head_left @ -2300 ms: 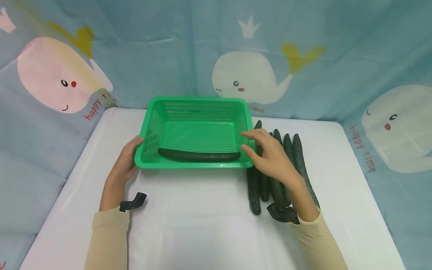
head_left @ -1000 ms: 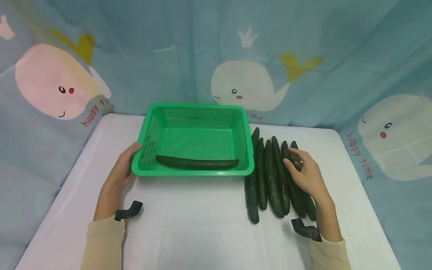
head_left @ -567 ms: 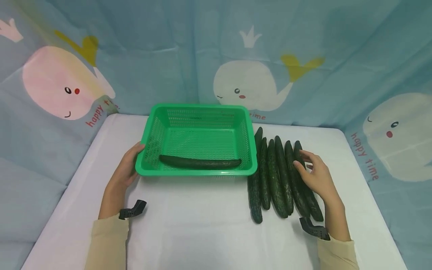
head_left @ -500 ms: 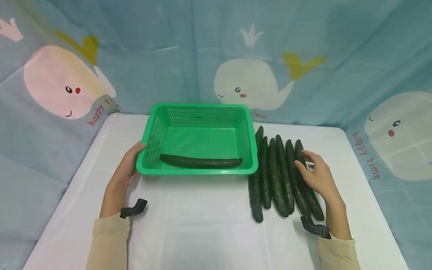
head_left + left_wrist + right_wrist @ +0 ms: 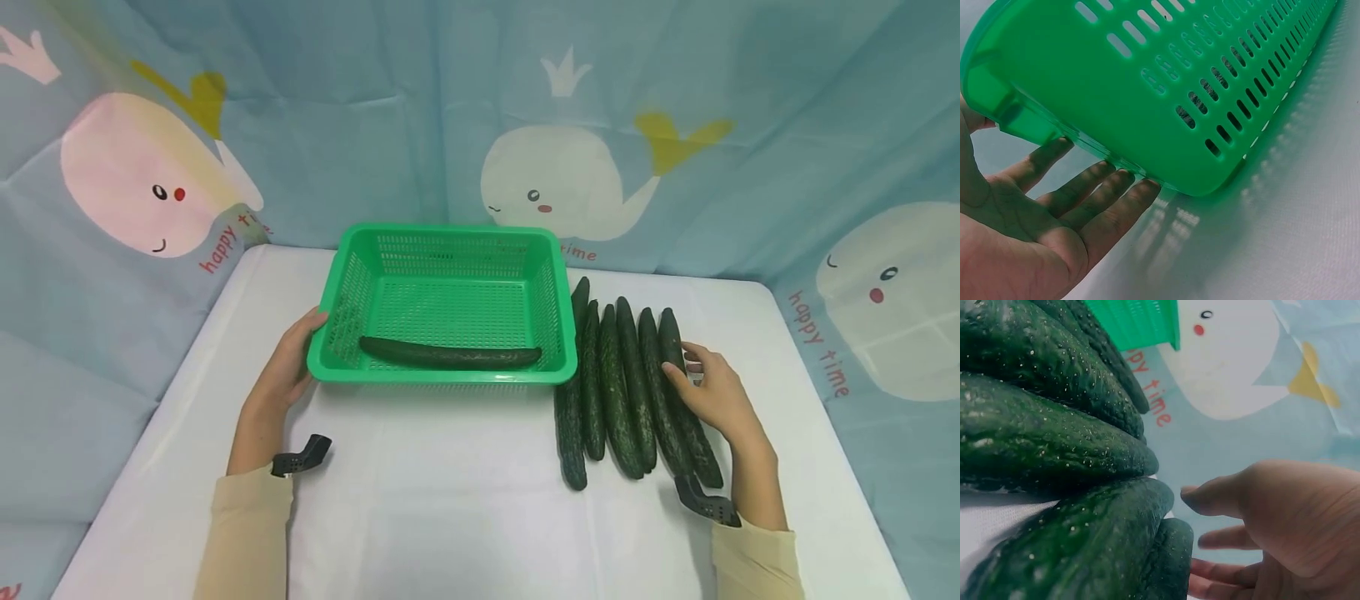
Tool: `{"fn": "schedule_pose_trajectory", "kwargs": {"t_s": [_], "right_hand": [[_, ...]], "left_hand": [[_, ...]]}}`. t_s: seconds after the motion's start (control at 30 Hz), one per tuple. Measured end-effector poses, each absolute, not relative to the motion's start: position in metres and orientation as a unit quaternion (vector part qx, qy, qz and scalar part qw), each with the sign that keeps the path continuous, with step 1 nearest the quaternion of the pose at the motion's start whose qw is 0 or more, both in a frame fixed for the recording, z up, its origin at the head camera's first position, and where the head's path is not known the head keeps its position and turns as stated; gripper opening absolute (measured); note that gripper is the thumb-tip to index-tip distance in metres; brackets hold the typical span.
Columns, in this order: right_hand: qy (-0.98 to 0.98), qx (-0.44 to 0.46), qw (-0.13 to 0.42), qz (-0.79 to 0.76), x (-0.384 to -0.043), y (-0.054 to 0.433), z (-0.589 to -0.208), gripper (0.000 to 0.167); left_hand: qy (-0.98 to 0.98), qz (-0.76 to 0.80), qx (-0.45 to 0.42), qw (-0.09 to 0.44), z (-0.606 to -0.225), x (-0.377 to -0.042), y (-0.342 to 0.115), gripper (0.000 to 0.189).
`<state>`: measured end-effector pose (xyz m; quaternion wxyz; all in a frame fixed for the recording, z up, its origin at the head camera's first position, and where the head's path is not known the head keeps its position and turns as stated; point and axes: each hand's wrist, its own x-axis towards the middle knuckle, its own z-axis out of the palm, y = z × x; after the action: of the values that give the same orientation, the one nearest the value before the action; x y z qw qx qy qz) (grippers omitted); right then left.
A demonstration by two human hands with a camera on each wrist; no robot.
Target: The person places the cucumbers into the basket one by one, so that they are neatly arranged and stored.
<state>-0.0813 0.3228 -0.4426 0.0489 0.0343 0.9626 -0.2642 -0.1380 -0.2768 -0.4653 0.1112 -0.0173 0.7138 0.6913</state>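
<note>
A green plastic basket (image 5: 450,377) stands at the middle of the table with one cucumber (image 5: 450,357) lying along its near side. My left hand (image 5: 281,371) touches the basket's left end; in the left wrist view its fingers (image 5: 1104,212) reach out nearly straight, tips against the basket's outer wall. Right of the basket, several cucumbers (image 5: 618,400) lie side by side, pointing away from me. My right hand (image 5: 716,396) is at the rightmost cucumber (image 5: 697,442), thumb to its left and fingers to its right. In the right wrist view, thumb and fingers stay spread apart; firm contact is unclear.
A white cloth covers the table (image 5: 442,517). Behind and at both sides hangs a blue curtain (image 5: 420,158) printed with whales. The leftmost cucumber (image 5: 572,442) lies against or partly under the basket's right rim.
My right hand has gone from the basket's right edge to the rightmost cucumber, its fingers now lower around it. The left hand stays at the basket. The head view has shifted slightly.
</note>
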Motion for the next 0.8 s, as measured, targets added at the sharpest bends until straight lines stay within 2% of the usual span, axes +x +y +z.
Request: {"fn": "schedule_pose_trajectory", "kwargs": {"t_s": [0.23, 0.47, 0.67, 0.8], "right_hand": [[0.953, 0.062, 0.126, -0.269, -0.082, 0.331, -0.445, 0.083], [0.928, 0.083, 0.17, -0.321, -0.076, 0.338, -0.445, 0.08], [0.913, 0.107, 0.179, -0.352, -0.075, 0.343, -0.444, 0.084], [0.913, 0.099, 0.165, -0.36, -0.078, 0.342, -0.447, 0.08]], "left_hand": [[0.722, 0.683, -0.025, 0.105, -0.468, -0.137, -0.275, 0.073], [0.722, 0.682, -0.019, 0.115, -0.467, -0.137, -0.275, 0.072], [0.72, 0.684, -0.014, 0.115, -0.467, -0.139, -0.275, 0.07], [0.72, 0.684, -0.015, 0.117, -0.466, -0.14, -0.276, 0.069]]}}
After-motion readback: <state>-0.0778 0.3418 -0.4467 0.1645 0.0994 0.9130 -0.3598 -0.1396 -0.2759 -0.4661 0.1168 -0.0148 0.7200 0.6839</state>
